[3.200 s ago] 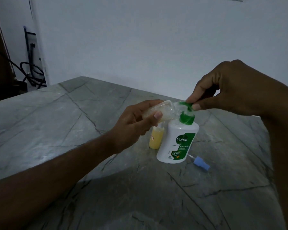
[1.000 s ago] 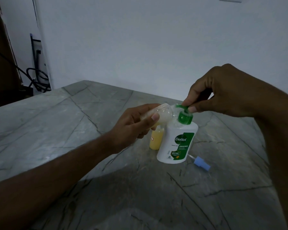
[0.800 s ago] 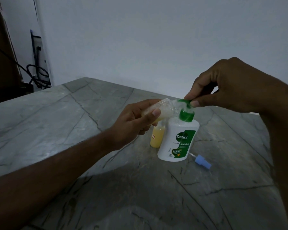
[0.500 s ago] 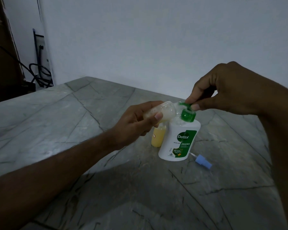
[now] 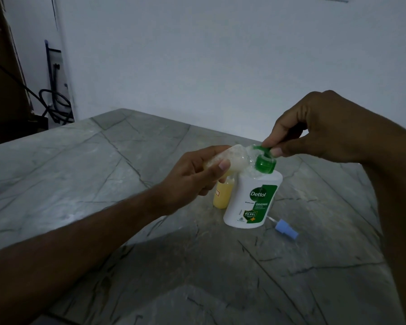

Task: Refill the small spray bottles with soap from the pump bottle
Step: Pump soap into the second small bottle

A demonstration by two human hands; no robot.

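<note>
As before, right hand (image 5: 319, 127) pressing pump bottle (image 5: 251, 198), left hand (image 5: 192, 174) holding spray bottle (image 5: 230, 158)

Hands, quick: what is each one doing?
Left hand: closed around a small clear bottle.
Right hand: pinching the green pump head of the soap bottle.

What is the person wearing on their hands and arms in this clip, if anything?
Nothing that shows. The left hand and right hand are bare, with no gloves, and no rings can be made out in the dim light. Both forearms are uncovered as far as the picture reaches: no sleeve, cuff, watch or wristband is in view. The fingernails look short and unpainted.
</note>
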